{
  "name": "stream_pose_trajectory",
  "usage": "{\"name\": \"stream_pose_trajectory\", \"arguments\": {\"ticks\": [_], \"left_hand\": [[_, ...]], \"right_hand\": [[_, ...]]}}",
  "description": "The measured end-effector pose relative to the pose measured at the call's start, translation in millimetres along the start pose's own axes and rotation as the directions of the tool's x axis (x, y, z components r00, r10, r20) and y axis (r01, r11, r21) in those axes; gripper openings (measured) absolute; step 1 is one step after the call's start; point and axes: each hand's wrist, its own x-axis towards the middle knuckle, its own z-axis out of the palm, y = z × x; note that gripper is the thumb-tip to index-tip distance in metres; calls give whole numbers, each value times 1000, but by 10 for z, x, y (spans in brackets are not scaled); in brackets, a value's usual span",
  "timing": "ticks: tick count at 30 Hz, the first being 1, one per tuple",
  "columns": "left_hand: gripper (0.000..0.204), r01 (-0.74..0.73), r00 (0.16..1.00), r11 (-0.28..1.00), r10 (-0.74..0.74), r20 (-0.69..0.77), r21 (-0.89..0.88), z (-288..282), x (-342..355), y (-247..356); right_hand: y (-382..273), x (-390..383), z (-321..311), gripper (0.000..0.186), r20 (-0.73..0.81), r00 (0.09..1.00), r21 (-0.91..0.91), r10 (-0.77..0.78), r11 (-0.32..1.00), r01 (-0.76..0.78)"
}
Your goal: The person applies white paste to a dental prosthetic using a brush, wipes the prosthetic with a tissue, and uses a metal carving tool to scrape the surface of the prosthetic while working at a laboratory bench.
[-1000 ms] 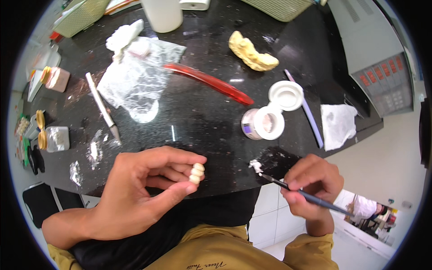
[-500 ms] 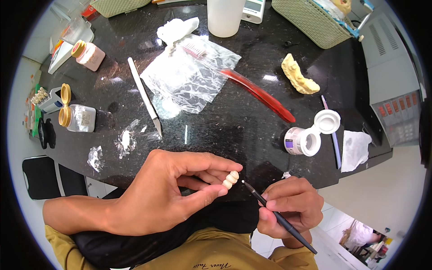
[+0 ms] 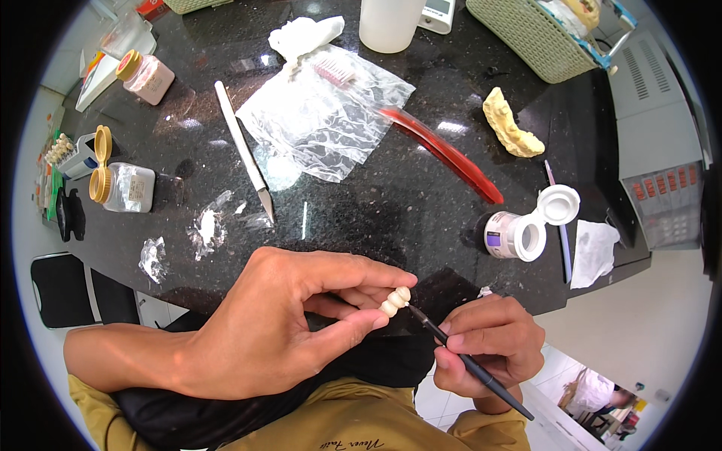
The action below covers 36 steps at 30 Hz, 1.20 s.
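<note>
Between thumb and fingertips, my left hand [image 3: 278, 323] pinches a small cream dental bridge [image 3: 395, 301] of a few joined teeth, held just over the near table edge. My right hand [image 3: 492, 342] grips a black-handled brush [image 3: 474, 366] like a pen. Its fine tip meets the right side of the teeth, or nearly so; a touch is hard to confirm. Beyond the right hand, a small white jar [image 3: 517, 234] lies with its flip lid open. A white-handled knife [image 3: 244, 150] lies beyond my left hand.
On the dark stone table [image 3: 361, 225] lie a clear plastic bag [image 3: 316, 120], a red-handled toothbrush [image 3: 444, 154], a yellowish plaster piece [image 3: 511, 124] and white powder [image 3: 207, 231]. Lidded jars [image 3: 131, 188] stand left. A woven basket [image 3: 534, 41] and a white cup [image 3: 389, 26] are at the back.
The brush tip, apart from the teeth before, has come up to their right side. Table items appear slightly shifted as the view moved.
</note>
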Motion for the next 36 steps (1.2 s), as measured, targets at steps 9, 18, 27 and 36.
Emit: {"name": "stream_pose_trajectory", "arguments": {"ticks": [9,18,27,36], "left_hand": [[36,6,1000,1000,-6,5,0,0,-4,3],[36,10,1000,1000,-10,16,-3,-7,3,2],[35,16,1000,1000,-16,12,7,-11,1,-8],[36,37,999,999,-37,11,8,-9,6,10]], "right_hand": [[-11,9,-7,27,16,1000,-19,3,1000,-3],[4,0,-7,28,2,1000,-7,-9,1000,9],[1,10,-13,27,26,1000,-15,-9,1000,9],[-6,6,-15,26,15,1000,-36,-9,999,9]]}}
